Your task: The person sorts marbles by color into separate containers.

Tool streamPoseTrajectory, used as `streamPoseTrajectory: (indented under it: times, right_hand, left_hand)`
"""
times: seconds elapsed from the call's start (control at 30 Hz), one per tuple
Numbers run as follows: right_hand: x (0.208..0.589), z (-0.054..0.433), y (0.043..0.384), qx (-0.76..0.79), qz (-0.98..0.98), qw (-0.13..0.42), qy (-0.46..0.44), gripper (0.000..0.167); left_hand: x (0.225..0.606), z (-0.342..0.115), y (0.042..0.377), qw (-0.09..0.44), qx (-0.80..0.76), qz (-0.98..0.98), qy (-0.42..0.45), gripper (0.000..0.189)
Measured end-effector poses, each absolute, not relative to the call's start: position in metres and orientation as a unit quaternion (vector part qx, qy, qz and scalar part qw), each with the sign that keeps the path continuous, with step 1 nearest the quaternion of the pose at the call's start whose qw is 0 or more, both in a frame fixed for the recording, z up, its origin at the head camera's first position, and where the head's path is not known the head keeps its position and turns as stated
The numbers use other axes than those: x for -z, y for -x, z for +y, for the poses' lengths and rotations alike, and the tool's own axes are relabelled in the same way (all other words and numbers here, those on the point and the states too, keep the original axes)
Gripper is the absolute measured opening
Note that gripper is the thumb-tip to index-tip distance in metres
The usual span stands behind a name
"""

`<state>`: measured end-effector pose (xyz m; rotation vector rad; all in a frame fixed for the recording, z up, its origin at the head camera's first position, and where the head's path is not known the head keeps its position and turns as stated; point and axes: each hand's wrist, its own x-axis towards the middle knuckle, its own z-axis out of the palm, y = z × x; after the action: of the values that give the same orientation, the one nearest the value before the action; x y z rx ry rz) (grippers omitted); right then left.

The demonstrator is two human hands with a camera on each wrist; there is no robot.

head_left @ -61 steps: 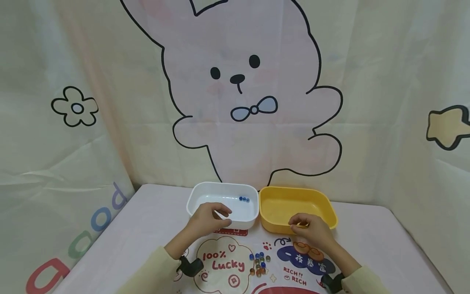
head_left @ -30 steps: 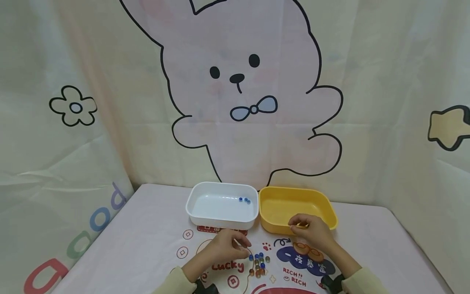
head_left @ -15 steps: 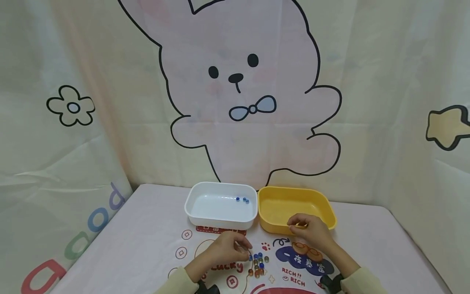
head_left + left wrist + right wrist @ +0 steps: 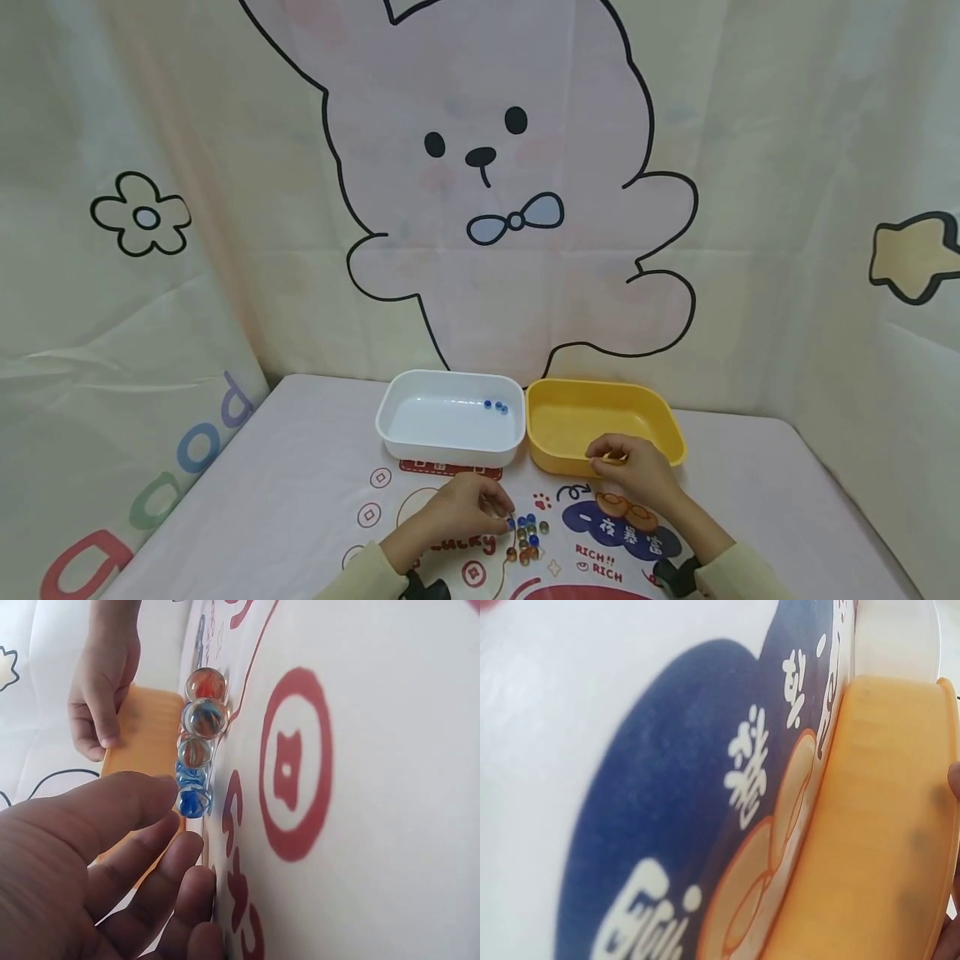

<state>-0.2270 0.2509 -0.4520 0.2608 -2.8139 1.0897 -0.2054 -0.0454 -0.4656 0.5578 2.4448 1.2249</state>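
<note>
A small cluster of glass marbles (image 4: pixel 528 542), blue, brown and orange, lies on the printed cloth. My left hand (image 4: pixel 468 504) is low beside its left edge. In the left wrist view, the left thumb tip is right at a blue marble (image 4: pixel 193 801), and the other fingers are loosely bent below, with a gap to the thumb. My right hand (image 4: pixel 637 467) is loosely curled at the front rim of a yellow tray (image 4: pixel 551 454); in the right wrist view only bits of its fingers (image 4: pixel 955 780) show at the rim. A white tray (image 4: pixel 435 450) holds three blue marbles (image 4: pixel 498 407).
The two trays stand side by side at the back of the table (image 4: pixel 322 417). Behind them hangs a curtain (image 4: pixel 300 333) with a cartoon animal on it. Red and blue prints (image 4: pixel 622 529) cover the cloth in front of the trays.
My left hand has moved from over the white tray down and right to the marble cluster, then stayed there. The blue marbles in the white tray shifted slightly. The right hand has kept its place.
</note>
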Motion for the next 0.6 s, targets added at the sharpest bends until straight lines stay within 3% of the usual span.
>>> streamPoseTrajectory:
  times: [0.6]
  right_hand:
    - [0.4570,0.2528,0.2301,-0.350,-0.931,0.060,-0.087,0.009]
  left_hand:
    - [0.4677,-0.0436,0.2070,0.169,-0.410,0.873,-0.202,0.012]
